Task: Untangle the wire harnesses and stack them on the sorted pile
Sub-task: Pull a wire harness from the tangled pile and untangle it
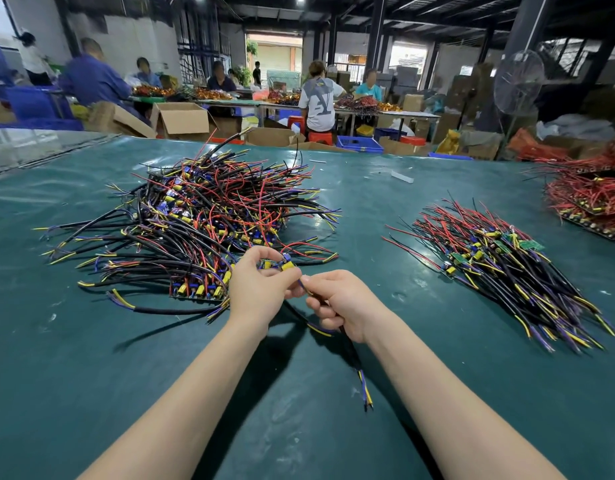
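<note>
One black-sleeved harness (pixel 351 351); left hand (pixel 261 285), right hand (pixel 337 303) pinching.

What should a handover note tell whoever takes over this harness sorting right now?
Left hand: pinches the held harness by its board end.
Right hand: grip round that harness's black cable, tail trailing toward the table.
Tangled pile: left of centre, large.
Sorted pile: to the right, wires laid parallel.
Done: part sorted. Left: lay this harness on the sorted pile, then work through the tangle.
</note>
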`<state>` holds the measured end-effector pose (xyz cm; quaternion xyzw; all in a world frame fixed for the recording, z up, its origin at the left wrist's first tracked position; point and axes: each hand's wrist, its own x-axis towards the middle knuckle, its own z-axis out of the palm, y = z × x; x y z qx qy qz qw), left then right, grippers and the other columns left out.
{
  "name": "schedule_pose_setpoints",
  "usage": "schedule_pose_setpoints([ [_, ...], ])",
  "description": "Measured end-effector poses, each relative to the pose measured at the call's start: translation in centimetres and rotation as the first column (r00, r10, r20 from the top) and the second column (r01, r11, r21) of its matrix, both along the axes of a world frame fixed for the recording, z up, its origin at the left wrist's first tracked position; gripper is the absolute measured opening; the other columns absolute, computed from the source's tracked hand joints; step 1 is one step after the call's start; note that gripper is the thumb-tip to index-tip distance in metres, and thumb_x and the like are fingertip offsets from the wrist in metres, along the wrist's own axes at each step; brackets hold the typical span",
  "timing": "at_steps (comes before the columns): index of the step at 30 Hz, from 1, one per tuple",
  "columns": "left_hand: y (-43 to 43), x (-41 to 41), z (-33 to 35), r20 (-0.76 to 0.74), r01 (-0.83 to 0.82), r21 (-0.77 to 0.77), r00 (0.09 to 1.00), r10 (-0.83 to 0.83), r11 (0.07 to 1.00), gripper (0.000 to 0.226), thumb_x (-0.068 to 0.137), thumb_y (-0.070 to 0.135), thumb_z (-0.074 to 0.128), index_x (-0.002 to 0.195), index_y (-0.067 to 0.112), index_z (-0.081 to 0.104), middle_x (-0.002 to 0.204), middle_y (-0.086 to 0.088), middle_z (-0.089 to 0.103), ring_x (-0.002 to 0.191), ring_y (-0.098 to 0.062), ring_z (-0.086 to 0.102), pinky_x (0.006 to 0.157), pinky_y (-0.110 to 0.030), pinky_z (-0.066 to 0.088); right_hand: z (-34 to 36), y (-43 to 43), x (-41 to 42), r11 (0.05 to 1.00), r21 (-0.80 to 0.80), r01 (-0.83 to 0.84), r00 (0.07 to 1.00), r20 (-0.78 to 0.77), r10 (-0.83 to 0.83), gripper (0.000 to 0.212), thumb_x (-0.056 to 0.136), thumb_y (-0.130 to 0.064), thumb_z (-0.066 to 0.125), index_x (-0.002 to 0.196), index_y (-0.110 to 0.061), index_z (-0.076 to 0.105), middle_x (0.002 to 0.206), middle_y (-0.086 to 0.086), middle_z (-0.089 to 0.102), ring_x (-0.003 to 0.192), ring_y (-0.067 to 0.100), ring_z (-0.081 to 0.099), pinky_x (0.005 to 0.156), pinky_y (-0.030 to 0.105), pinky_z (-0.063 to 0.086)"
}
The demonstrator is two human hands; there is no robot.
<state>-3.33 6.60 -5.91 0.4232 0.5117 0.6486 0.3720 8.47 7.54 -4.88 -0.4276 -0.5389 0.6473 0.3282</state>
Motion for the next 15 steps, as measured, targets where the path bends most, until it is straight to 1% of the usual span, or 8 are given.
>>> schedule_pose_setpoints([
  [1,0.1,-0.2,0.1,0.004,-0.045,0.012,0.999,0.044,0.999,0.03,0.074,-0.011,0.06,0.076,0.016,0.046,0.044,0.001,0.058,0.04,-0.012,0.056,0.063,-0.035,0.055,0.0,0.0,0.0,1.0,0.007,-0.01,1.0,0.004,0.01,0.025,0.097,-0.012,0.044,0.076,-0.007,0.056,0.039,-0.007,0.044,0.029,0.001,0.027,0.028,0.01,0.017],
  [2,0.3,-0.4,0.1,0.011,-0.092,0.033,0.996,0.092,0.995,0.031,0.075,-0.01,0.06,0.076,0.018,0.046,0.048,0.001,0.059,0.043,-0.014,0.057,0.063,-0.035,0.054,0.1,-0.1,-0.1,1.0,0.005,-0.021,1.0,0.008,0.021,0.023,0.096,-0.011,0.044,0.077,-0.007,0.056,0.04,-0.006,0.046,0.029,0.001,0.03,0.028,0.01,0.018],
  [4,0.4,-1.0,0.2,0.069,-0.153,0.076,0.987,0.148,0.985,0.031,0.08,-0.008,0.057,0.079,0.02,0.044,0.062,-0.005,0.06,0.056,-0.019,0.061,0.056,-0.028,0.054,0.0,-0.2,-0.3,0.999,-0.004,-0.033,0.999,0.015,0.033,0.023,0.096,-0.011,0.044,0.076,-0.007,0.055,0.039,-0.006,0.048,0.029,0.001,0.034,0.028,0.009,0.02],
  [5,0.4,-1.3,0.3,0.102,-0.156,0.089,0.984,0.147,0.984,0.031,0.082,-0.008,0.056,0.081,0.02,0.043,0.068,-0.007,0.059,0.06,-0.019,0.063,0.052,-0.024,0.053,0.0,-0.3,-0.3,0.999,-0.001,-0.036,0.999,0.018,0.036,0.024,0.097,-0.011,0.044,0.076,-0.006,0.055,0.039,-0.007,0.047,0.029,0.001,0.033,0.029,0.009,0.02],
  [7,0.4,-1.5,0.3,0.126,-0.132,0.098,0.985,0.12,0.986,0.03,0.083,-0.008,0.056,0.082,0.02,0.044,0.072,-0.01,0.06,0.059,-0.015,0.065,0.051,-0.02,0.053,0.0,-0.4,-0.2,0.998,0.028,-0.051,0.999,0.019,0.051,0.025,0.097,-0.01,0.042,0.076,-0.006,0.055,0.039,-0.007,0.044,0.028,0.0,0.03,0.029,0.008,0.018],
  [10,0.5,-1.3,0.7,0.148,-0.1,0.098,0.985,0.085,0.99,0.03,0.081,-0.011,0.059,0.082,0.017,0.047,0.069,-0.013,0.059,0.048,-0.008,0.063,0.048,-0.018,0.051,0.3,-0.6,0.0,0.986,0.103,-0.131,0.991,0.005,0.132,0.026,0.098,-0.009,0.04,0.078,-0.007,0.056,0.04,-0.008,0.044,0.029,-0.001,0.028,0.029,0.008,0.016],
  [12,0.6,-1.5,0.9,0.166,-0.115,0.117,0.982,0.095,0.986,0.033,0.079,-0.014,0.059,0.08,0.016,0.046,0.064,-0.012,0.057,0.044,-0.008,0.061,0.046,-0.017,0.05,0.4,-0.8,-0.1,0.975,0.132,-0.18,0.983,-0.023,0.185,0.025,0.098,-0.009,0.039,0.08,-0.008,0.057,0.042,-0.008,0.045,0.03,-0.001,0.03,0.029,0.009,0.018],
  [15,0.7,-2.2,0.6,0.209,-0.189,0.134,0.965,0.159,0.973,0.037,0.078,-0.016,0.059,0.074,0.016,0.042,0.058,-0.009,0.051,0.043,-0.009,0.061,0.046,-0.02,0.05,0.1,-1.2,-0.8,0.971,0.101,-0.216,0.97,-0.092,0.225,0.023,0.097,-0.005,0.038,0.087,-0.01,0.058,0.045,-0.007,0.049,0.032,0.0,0.037,0.03,0.011,0.027],
])
